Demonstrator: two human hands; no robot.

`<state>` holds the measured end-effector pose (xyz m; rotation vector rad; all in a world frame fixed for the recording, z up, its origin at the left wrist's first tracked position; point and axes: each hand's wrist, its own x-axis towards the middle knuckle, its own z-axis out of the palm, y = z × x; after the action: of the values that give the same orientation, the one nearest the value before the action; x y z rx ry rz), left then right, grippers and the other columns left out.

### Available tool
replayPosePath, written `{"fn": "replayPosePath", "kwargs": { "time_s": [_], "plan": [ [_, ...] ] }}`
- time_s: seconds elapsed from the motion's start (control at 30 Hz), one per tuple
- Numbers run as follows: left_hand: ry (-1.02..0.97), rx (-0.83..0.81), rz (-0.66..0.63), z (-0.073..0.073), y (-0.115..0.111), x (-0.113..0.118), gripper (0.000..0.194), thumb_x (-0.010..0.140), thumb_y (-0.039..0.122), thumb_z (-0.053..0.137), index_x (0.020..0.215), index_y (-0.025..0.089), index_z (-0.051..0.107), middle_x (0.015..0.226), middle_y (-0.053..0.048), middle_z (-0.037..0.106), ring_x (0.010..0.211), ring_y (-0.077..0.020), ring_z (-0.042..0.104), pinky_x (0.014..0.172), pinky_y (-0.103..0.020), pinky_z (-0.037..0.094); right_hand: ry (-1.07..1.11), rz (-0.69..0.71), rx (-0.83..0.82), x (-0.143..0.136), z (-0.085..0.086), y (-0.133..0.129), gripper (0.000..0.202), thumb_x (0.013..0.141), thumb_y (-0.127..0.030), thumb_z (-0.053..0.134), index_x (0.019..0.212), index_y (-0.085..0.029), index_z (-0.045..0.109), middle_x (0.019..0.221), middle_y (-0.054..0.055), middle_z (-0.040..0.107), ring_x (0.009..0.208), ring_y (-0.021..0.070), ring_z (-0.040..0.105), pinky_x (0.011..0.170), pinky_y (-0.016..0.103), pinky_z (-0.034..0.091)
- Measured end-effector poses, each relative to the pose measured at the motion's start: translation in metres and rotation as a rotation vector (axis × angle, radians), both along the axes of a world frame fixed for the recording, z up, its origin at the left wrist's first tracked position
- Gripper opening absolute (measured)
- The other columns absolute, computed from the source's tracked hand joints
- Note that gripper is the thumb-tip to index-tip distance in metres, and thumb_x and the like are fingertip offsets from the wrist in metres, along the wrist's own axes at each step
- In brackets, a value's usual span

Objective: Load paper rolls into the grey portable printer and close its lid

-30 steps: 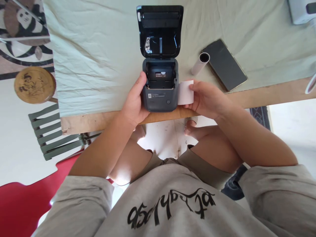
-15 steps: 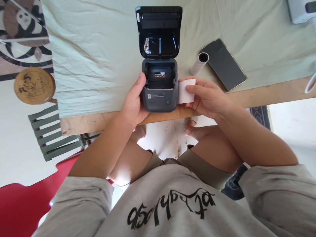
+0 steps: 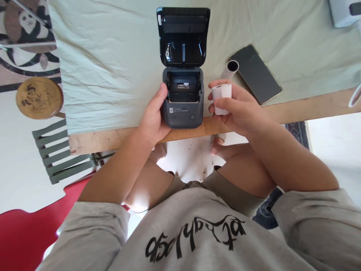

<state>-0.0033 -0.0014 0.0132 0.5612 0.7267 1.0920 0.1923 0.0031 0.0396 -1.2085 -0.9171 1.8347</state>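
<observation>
A dark grey label printer (image 3: 183,116) stands at the table's front edge, its black lid (image 3: 183,37) tipped back and its paper bay (image 3: 183,88) exposed with no roll inside. My left hand (image 3: 153,114) grips the printer's left side, thumb along the upper edge. To the right of the printer, my right hand (image 3: 237,105) holds a small white paper roll (image 3: 222,101) between thumb and fingers, apart from the printer. Just behind that hand, a second white roll (image 3: 228,70) stands upright, its lower part hidden.
A dark smartphone (image 3: 257,75) lies right of the standing roll. A pale green cloth (image 3: 113,67) covers the wooden table (image 3: 87,142). A white device (image 3: 345,13) is at the far right corner. On the left are a round wooden stool (image 3: 39,98) and a green slatted chair (image 3: 66,150).
My right hand has lifted the paper roll slightly and moved it right, away from the printer's side, turning it so its top end shows. The printer has shifted very slightly right.
</observation>
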Motion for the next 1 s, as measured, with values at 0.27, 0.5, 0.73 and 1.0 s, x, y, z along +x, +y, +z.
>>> {"fn": "replayPosePath", "kwargs": {
  "time_s": [0.27,0.5,0.73,1.0],
  "plan": [
    [0.0,0.024,-0.002,-0.002,0.001,0.001,0.043,0.097,0.044,0.036,0.108,0.016,0.066,0.104,-0.004,0.07,0.114,-0.0236,0.061,0.096,-0.039,0.053,-0.581,0.009,0.683,-0.006,0.012,-0.008,0.042,0.079,-0.012,0.054,0.116,-0.03,0.055,0.095,0.004,0.055,0.09,0.0193,0.059,0.075,0.033,0.056],
    [0.082,0.094,0.024,-0.002,-0.003,0.004,0.033,0.097,0.039,0.043,0.105,0.015,0.064,0.094,-0.005,0.069,0.104,-0.0199,0.065,0.094,-0.035,0.052,-0.953,-0.048,1.251,-0.014,0.007,-0.004,0.048,0.079,-0.018,0.054,0.124,-0.031,0.045,0.118,0.005,0.057,0.108,0.0242,0.057,0.094,0.039,0.051],
    [0.172,0.116,0.056,0.001,-0.005,0.005,0.022,0.094,0.031,0.049,0.099,0.014,0.062,0.085,-0.002,0.067,0.105,-0.0202,0.065,0.092,-0.034,0.053,-1.152,0.092,1.161,-0.018,0.002,0.008,0.04,0.079,-0.017,0.055,0.116,-0.028,0.042,0.115,0.006,0.062,0.102,0.0241,0.062,0.088,0.039,0.051],
    [0.204,0.123,0.056,0.005,-0.007,0.005,0.013,0.091,0.024,0.051,0.096,0.016,0.06,0.087,-0.003,0.068,0.119,-0.023,0.059,0.096,-0.034,0.052,-1.169,0.181,1.233,-0.017,-0.01,0.01,0.029,0.084,-0.019,0.05,0.111,-0.028,0.043,0.12,0.003,0.062,0.109,0.022,0.06,0.094,0.04,0.048]
  ]
}}
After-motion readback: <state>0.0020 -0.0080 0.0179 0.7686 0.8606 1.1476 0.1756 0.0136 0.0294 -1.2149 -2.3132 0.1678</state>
